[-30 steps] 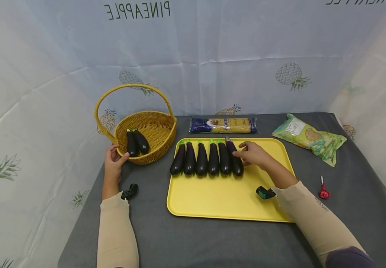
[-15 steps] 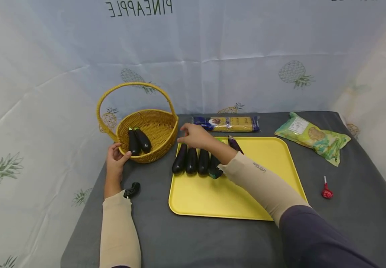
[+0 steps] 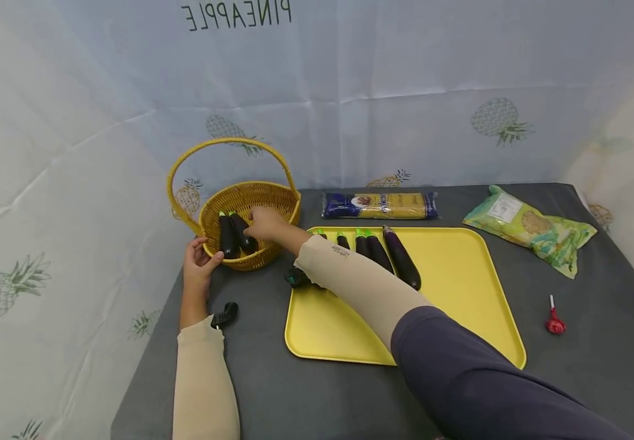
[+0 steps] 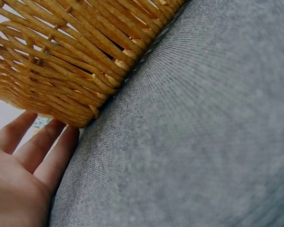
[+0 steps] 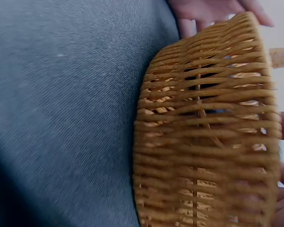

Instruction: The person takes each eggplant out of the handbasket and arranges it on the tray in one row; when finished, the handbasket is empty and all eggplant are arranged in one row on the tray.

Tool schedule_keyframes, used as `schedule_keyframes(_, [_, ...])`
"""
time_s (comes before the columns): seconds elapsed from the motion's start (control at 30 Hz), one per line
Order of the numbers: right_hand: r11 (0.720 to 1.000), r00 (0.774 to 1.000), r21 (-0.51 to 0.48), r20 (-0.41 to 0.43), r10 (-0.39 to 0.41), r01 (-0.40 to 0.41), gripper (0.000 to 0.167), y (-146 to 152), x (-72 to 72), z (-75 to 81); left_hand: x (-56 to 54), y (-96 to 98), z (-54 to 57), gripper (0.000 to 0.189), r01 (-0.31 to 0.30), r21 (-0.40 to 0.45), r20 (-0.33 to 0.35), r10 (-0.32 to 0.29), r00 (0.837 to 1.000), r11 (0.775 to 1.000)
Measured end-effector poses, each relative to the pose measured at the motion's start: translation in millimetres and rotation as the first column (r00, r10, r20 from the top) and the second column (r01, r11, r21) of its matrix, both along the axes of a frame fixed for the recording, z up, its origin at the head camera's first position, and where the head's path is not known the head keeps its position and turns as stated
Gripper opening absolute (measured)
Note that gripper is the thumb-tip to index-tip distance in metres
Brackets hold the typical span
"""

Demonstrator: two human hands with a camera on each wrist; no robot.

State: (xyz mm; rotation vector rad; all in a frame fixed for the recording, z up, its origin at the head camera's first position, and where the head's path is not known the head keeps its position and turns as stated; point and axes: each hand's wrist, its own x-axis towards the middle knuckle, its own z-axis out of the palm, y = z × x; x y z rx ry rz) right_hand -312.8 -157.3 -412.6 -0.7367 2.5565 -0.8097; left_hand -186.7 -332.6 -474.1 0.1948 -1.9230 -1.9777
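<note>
A woven yellow basket (image 3: 280, 203) with a tall handle stands at the table's back left and holds two dark eggplants (image 3: 225, 237). My left hand (image 3: 207, 252) holds the basket's near wall at the rim, and its fingers (image 4: 23, 151) lie against the weave (image 4: 61, 61). My right hand (image 3: 253, 229) reaches over the rim into the basket. Its fingertips are at the right-hand eggplant (image 3: 242, 235), and the grip itself is hidden. Several more eggplants (image 3: 402, 264) lie in a row on the yellow tray (image 3: 449, 287), partly covered by my right forearm.
A blue and yellow pasta pack (image 3: 380, 206) lies behind the tray. A green snack bag (image 3: 531, 229) sits at the back right and a red lollipop (image 3: 554, 321) near the right edge. A pineapple-print cloth closes off the back and sides.
My right hand left the tray's rightmost eggplant, swept left across the row and is now inside the basket. The left hand stayed on the basket.
</note>
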Motion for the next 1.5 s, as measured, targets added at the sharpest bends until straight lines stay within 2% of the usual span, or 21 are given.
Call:
schedule_keyframes(0.17, [0.996, 0.998, 0.056, -0.001, -0.065, 0.065, 0.036, -17.8, 1.9, -7.9, -2.8, -2.9, -5.8, 0.048, 0.004, 0.015, -0.012, -0.004, 1.0, 1.0])
schedule_keyframes(0.33, [0.988, 1.0, 0.154, -0.021, -0.01, 0.013, 0.026, -26.9, 10.4, -10.1, -3.8, -8.5, -16.3, 0.049, -0.024, 0.027, -0.012, 0.024, 1.0, 0.999])
schedule_keyframes(0.47, [0.982, 1.0, 0.187, -0.028, 0.003, 0.002, 0.016, -27.2, 15.1, -10.7, -2.3, -7.3, -17.8, 0.05, -0.016, 0.013, -0.014, 0.016, 1.0, 1.0])
schedule_keyframes(0.63, [0.996, 0.998, 0.075, 0.049, -0.049, 0.045, 0.015, -20.1, 11.5, -11.1, -1.4, -7.3, -22.0, 0.048, -0.021, 0.015, -0.017, 0.021, 1.0, 1.0])
schedule_keyframes(0.8, [0.993, 0.981, -0.081, 0.181, -0.066, 0.082, 0.061, 0.9, 7.3, 5.3, 1.7, -7.0, -18.2, 0.046, -0.012, 0.038, -0.013, 0.012, 1.0, 0.999])
schedule_keyframes(0.87, [0.985, 0.969, -0.143, 0.239, -0.062, 0.098, 0.074, 12.4, 6.4, 13.8, 3.2, -5.2, -13.8, 0.045, 0.0, 0.041, -0.014, 0.001, 1.0, 0.999])
schedule_keyframes(1.0, [0.945, 0.934, -0.303, 0.358, -0.01, 0.126, 0.074, 37.9, 7.8, 29.4, 5.4, -1.5, -4.3, 0.044, 0.011, 0.023, -0.013, -0.011, 1.0, 1.0])
schedule_keyframes(1.07, [0.921, 0.921, -0.368, 0.389, 0.028, 0.127, 0.073, 53.2, 10.8, 36.8, 4.8, -1.0, -2.0, 0.045, 0.014, 0.019, -0.009, -0.014, 1.0, 1.0])
schedule_keyframes(1.13, [0.911, 0.918, -0.395, 0.392, 0.05, 0.119, 0.074, 69.7, 14.6, 42.6, 4.3, -0.6, 0.0, 0.046, 0.016, 0.014, 0.002, -0.016, 1.0, 1.0])
schedule_keyframes(1.27, [0.92, 0.932, -0.383, 0.358, 0.058, 0.089, 0.075, 105.2, 20.0, 47.0, 2.4, 0.0, 0.1, 0.049, 0.018, 0.034, 0.007, -0.019, 1.0, 0.999])
schedule_keyframes(1.5, [0.904, 0.943, -0.407, 0.333, 0.012, 0.132, 0.077, 168.8, 24.7, 50.9, 2.6, 1.5, -0.7, 0.051, 0.014, 0.036, -0.013, -0.013, 1.0, 0.999])
